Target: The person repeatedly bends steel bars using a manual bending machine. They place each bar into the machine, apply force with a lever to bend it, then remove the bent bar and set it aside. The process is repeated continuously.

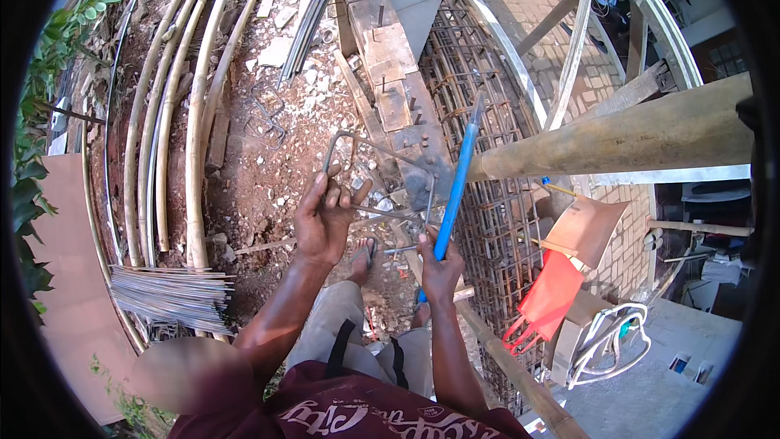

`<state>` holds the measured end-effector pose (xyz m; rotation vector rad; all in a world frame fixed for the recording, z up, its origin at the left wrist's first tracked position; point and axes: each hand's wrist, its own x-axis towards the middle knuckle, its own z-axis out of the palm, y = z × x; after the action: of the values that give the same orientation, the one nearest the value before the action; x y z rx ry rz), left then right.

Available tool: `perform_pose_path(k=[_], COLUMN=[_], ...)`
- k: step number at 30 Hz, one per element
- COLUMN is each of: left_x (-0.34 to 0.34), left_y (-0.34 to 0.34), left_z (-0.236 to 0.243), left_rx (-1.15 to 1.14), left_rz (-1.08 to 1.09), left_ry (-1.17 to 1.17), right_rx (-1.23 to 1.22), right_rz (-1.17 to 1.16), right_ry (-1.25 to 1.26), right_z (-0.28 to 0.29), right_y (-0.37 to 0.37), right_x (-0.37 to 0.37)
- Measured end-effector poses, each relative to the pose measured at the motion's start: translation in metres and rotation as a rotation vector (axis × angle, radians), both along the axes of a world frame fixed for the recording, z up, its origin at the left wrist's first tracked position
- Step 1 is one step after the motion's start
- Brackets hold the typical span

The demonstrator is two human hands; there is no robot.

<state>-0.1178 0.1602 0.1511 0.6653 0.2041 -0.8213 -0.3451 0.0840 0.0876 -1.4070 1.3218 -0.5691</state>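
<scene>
My left hand (pixel 321 223) is closed around a thin steel rod (pixel 390 149) bent into an open, roughly four-sided shape. My right hand (pixel 441 268) grips the lower part of a long blue bar (pixel 460 183), whose narrow bare-metal tip points up and away. The rod's right side comes down beside my right thumb and the blue bar. Under the far part of the rod lies a plank bench (pixel 398 73) with several upright metal pins. Whether the bar touches a pin or the rod, I cannot tell.
Rusty rebar cages (pixel 487 106) lie along the bench's right. A thick bamboo pole (pixel 626 132) juts in from the right. Cut rods (pixel 172 297) are bundled at left, near long bamboo poles (pixel 197 122). A red bag (pixel 549 297) hangs at right. Rubble (pixel 280 49) covers the ground.
</scene>
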Motion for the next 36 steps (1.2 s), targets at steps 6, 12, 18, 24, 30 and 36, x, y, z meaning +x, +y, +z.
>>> perform_pose_path(k=[6, 12, 18, 24, 30, 36], left_x=[-0.032, -0.014, 0.054, 0.065, 0.063, 0.060], left_y=[0.051, 0.055, 0.022, -0.001, -0.006, -0.006], left_z=[-0.066, -0.114, -0.143, -0.139, -0.140, -0.158], left_rx=[-0.030, 0.258, 0.585, 0.760, 0.847, 0.867], left_rz=[0.144, -0.041, -0.322, -0.279, -0.245, -0.190], left_ry=[0.172, 0.260, 0.029, -0.043, -0.072, -0.110], right_rx=[-0.079, -0.164, -0.211, -0.128, 0.062, 0.038], right_rz=[-0.098, -0.049, 0.000, 0.145, 0.368, 0.595], right_ry=[0.031, 0.152, 0.218, 0.148, 0.515, 0.646], right_z=[-0.011, -0.027, -0.033, -0.006, 0.029, 0.021], right_y=[-0.037, -0.073, -0.068, -0.071, -0.110, -0.191], right_x=[0.012, 0.037, 0.042, -0.015, -0.146, -0.216])
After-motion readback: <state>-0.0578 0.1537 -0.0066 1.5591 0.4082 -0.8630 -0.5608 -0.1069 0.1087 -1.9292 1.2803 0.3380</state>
